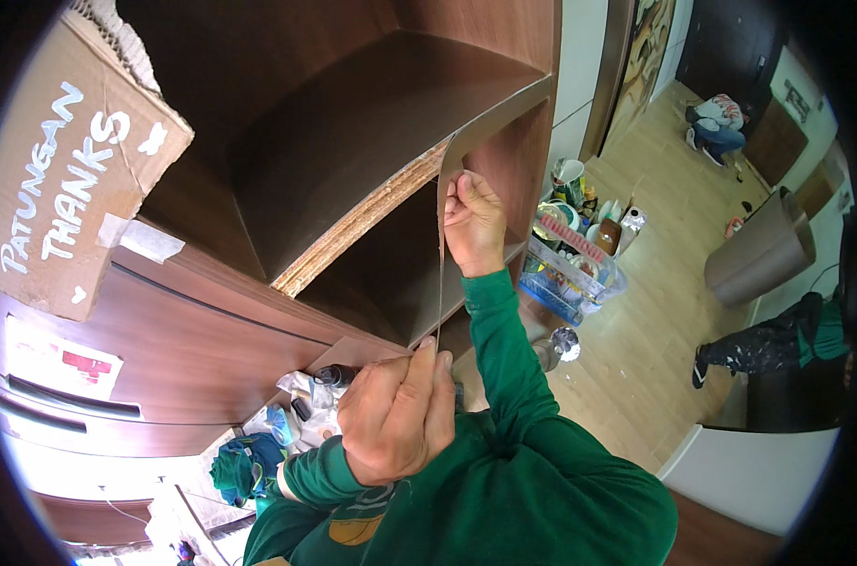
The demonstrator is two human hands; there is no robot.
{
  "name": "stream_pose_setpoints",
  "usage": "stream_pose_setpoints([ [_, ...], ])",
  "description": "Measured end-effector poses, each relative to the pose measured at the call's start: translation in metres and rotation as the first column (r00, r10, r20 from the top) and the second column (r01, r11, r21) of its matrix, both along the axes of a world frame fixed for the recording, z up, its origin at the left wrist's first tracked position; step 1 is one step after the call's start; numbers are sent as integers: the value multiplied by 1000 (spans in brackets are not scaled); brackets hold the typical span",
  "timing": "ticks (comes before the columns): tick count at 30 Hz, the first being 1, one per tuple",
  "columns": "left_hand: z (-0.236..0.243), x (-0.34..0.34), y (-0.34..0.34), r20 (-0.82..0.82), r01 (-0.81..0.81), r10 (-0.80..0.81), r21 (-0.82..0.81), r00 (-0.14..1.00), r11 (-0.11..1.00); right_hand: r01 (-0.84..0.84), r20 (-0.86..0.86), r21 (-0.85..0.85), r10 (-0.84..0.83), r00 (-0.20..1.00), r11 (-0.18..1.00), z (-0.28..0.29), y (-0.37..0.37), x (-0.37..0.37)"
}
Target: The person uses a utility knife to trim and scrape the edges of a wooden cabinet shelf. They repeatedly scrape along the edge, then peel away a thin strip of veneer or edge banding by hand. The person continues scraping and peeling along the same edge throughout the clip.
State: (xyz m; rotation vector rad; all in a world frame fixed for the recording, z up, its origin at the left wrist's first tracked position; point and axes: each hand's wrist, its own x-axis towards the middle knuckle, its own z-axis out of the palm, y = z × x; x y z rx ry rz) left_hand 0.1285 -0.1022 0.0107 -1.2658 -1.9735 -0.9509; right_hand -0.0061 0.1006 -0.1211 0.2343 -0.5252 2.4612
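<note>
A thin brown edging strip (490, 121) lies along the right part of the cabinet shelf's (381, 113) front edge, then bends away and hangs toward me. My left hand (400, 410) pinches its lower end between thumb and fingers. Higher up, my right hand (476, 222) has curled fingers against the strip, close to where it leaves the shelf; its exact grip is partly hidden. Left of that bend, the shelf edge shows bare, rough particleboard (362, 222).
A cardboard piece (89, 179) with handwriting is taped to the cabinet on the left. A crate (565, 274) of cans and supplies stands on the floor at right. Beyond are a rolled brown sheet (763, 250), a crouching person (716, 123) and another person's paint-spotted leg (749, 344).
</note>
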Motion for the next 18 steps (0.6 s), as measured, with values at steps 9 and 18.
stream_pose_setpoints([
  [9, 1, 8, -1, 49, 26, -25, -24, 998, 999, 25, -6, 18, -24, 1000, 1000, -2, 13, -2],
  [18, -3, 12, -2, 55, 24, -23, -30, 998, 999, 34, -32, 8, -34, 999, 999, 9, 18, -6],
])
